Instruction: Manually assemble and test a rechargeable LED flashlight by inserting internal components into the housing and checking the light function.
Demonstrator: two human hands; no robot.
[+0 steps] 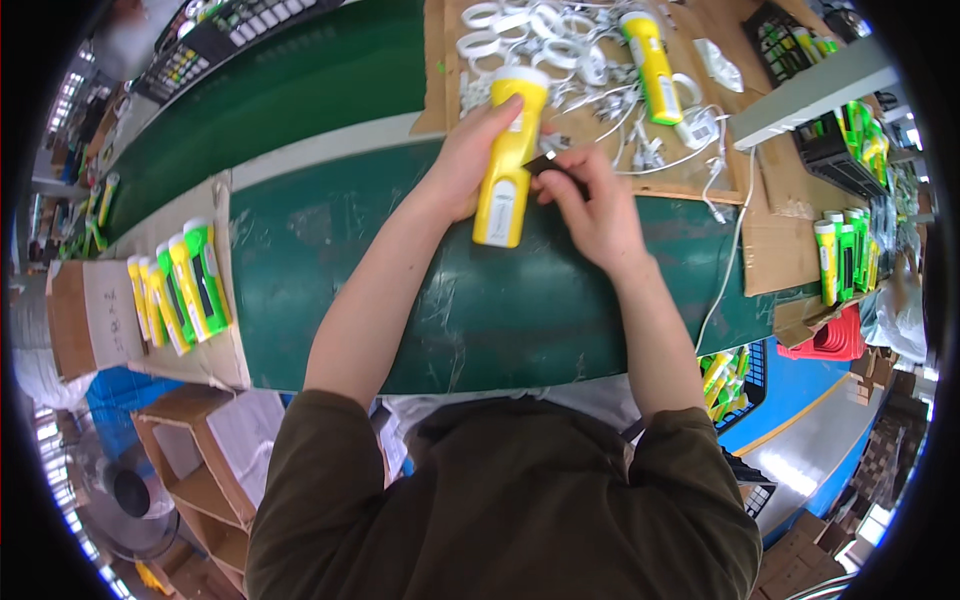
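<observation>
Over the near edge of the cardboard, my left hand (464, 165) is closed round a yellow flashlight (503, 205). It is held tilted, its white head up and away from me, with a pale label on the lower body. Against its right side, my right hand (597, 205) pinches a small black tool (556, 170) with a shiny metal tip. The tip is at or very near the flashlight's body; contact cannot be made out. A second yellow flashlight (655, 75) with a green end lies beyond, among white cables (640, 140).
White rings (545, 35) crowd the cardboard sheet (590, 180) on the green table (320, 260). Yellow and green flashlights stand in rows in a left box (100, 320) and lie at right. A grey metal beam (815, 95) juts in from the right. Baskets (758, 385) sit around.
</observation>
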